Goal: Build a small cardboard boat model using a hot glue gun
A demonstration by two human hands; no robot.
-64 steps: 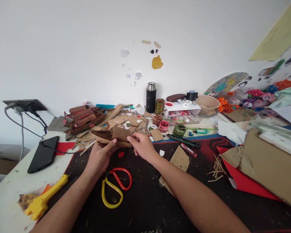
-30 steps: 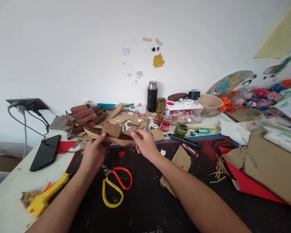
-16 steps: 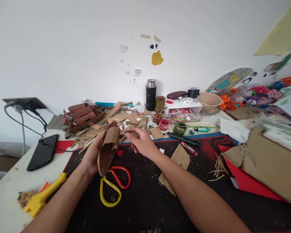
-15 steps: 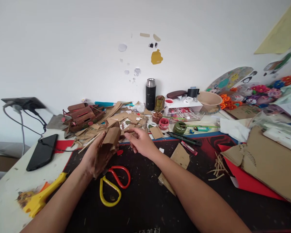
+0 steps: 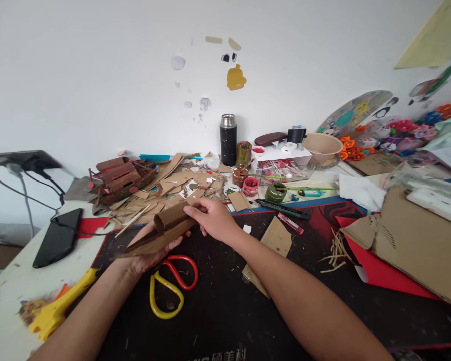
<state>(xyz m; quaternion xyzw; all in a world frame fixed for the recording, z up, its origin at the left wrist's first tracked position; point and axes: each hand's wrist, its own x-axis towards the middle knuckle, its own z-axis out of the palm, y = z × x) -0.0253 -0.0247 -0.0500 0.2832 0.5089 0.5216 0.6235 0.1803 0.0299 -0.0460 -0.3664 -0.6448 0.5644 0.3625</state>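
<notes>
A folded brown cardboard model (image 5: 167, 228), long and narrow with a raised boxy part, lies tilted over the dark mat. My left hand (image 5: 148, 260) supports it from beneath, its fingers showing under the lower edge. At the model's right end, my right hand (image 5: 215, 219) pinches the cardboard between thumb and fingers. Just below my hands rest scissors with one red and one yellow handle (image 5: 164, 316); their blades are hidden under my left hand. Beside my left forearm lies a yellow glue gun (image 5: 75, 295).
Cardboard scraps (image 5: 173, 185) and a brown model boat (image 5: 122, 178) fill the back left. Behind stand a black thermos (image 5: 228, 143) and paint jars (image 5: 275, 191). A utility knife (image 5: 283, 209) lies right of my hand. A phone (image 5: 58, 238) is left, a large cardboard sheet (image 5: 424, 240) right.
The cardboard model has swung from steeply tilted to lying lengthwise, pointing left. My right hand, apart from its main body before, now grips its right end. The view has shifted slightly.
</notes>
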